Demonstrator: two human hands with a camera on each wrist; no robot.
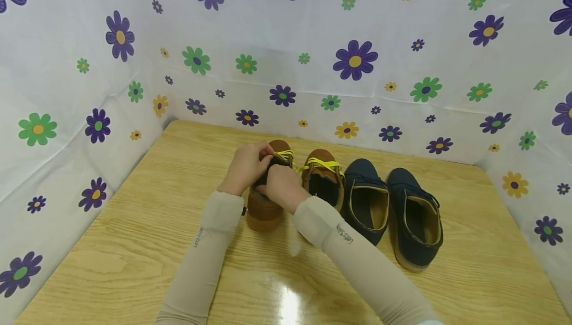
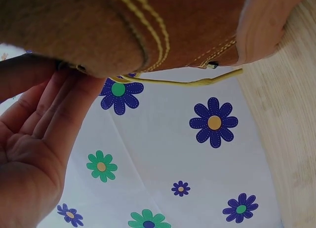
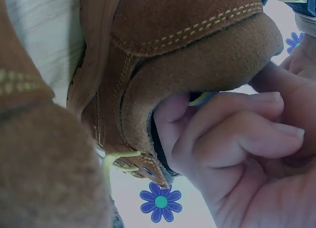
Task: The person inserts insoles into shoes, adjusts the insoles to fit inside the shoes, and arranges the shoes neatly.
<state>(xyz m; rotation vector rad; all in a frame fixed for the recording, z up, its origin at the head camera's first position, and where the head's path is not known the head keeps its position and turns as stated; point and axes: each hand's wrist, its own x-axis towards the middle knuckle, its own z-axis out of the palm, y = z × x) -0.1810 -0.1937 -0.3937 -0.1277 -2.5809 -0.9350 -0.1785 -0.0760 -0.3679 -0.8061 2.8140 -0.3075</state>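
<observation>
A brown suede shoe (image 1: 264,213) with yellow laces (image 1: 286,154) stands leftmost in a row, toe toward the back. At its lace area, my left hand (image 1: 246,167) pinches the upper's edge between thumb and fingers; the shoe hides the fingertips in the left wrist view. Below the shoe there, a loose lace end (image 2: 182,82) sticks out. My right hand (image 1: 282,183) is over the shoe's opening with fingers curled. In the right wrist view a finger reaches inside past the collar (image 3: 197,70), and the thumb lies against the collar's edge.
Just right stands the matching brown shoe (image 1: 323,155), also yellow-laced, close by my right hand. Beyond it are two navy shoes (image 1: 361,167) (image 1: 417,245) side by side. All stand on a wood-grain table (image 1: 147,206), with a flower-print cloth (image 1: 313,22) behind and at the sides.
</observation>
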